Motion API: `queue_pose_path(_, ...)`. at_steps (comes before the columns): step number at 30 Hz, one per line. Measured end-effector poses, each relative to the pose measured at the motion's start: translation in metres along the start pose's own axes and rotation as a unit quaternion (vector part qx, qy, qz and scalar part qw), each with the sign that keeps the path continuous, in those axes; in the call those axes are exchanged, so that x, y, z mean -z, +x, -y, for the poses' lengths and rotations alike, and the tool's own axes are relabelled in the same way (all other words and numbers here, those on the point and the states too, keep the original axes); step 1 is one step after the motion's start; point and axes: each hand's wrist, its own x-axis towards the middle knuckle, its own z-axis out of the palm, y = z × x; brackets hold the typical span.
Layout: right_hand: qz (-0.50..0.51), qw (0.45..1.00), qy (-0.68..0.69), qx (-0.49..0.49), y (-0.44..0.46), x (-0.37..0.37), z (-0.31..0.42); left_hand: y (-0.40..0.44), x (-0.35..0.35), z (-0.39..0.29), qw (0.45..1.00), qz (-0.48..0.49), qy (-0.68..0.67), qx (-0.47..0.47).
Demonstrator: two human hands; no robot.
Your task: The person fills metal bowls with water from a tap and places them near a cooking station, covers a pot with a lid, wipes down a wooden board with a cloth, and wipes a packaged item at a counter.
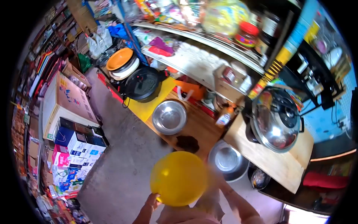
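Note:
A round yellow basin is in front of my body at the bottom centre. My left hand grips its lower left rim. At the basin's right side my right hand is smeared by motion, and its fingers cannot be made out. Just beyond the basin, a dark wet patch marks the wooden table. A shiny metal bowl stands on that table, and lower to the right is a wider metal basin.
A black pot rests on a yellow sheet at the table's far end. To the right, a large lidded steel pot sits on a wooden board. Shelves run above the table. Stacked boxes stand at the left.

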Motion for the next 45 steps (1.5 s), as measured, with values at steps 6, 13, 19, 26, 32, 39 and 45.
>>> queue_pose_path(6, 0.283, 0.899, 0.327, -0.071, 0.208, -0.135, -0.071, -0.002, 0.132, -0.013, 0.957, -0.04, -0.266, -0.11)
queue_pose_path(13, -0.149, 0.798, 0.471, -0.346, 0.311, -0.242, -0.028, -0.003, 0.226, -0.023, 0.891, -0.283, -0.348, -0.07)
queue_pose_path(19, -0.053, 0.806, 0.489, -0.328, 0.277, -0.211, -0.103, 0.024, 0.242, -0.105, 0.859, -0.382, -0.34, 0.006)
queue_pose_path(26, -0.054, 0.946, -0.235, -0.219, 0.04, -0.088, -0.045, 0.077, 0.234, -0.212, 0.934, -0.191, -0.276, -0.123)
queue_pose_path(32, -0.509, 0.725, 0.238, -0.398, -0.043, -0.006, -0.08, 0.11, 0.229, -0.287, 0.965, -0.168, -0.175, -0.103)
queue_pose_path(39, -0.49, 0.679, 0.002, -0.547, -0.006, 0.046, -0.086, 0.095, 0.216, -0.326, 0.965, -0.189, -0.154, -0.098)
queue_pose_path(45, -0.447, 0.654, -0.268, -0.548, 0.017, 0.028, -0.052, 0.103, 0.229, -0.34, 0.961, -0.196, -0.157, -0.114)
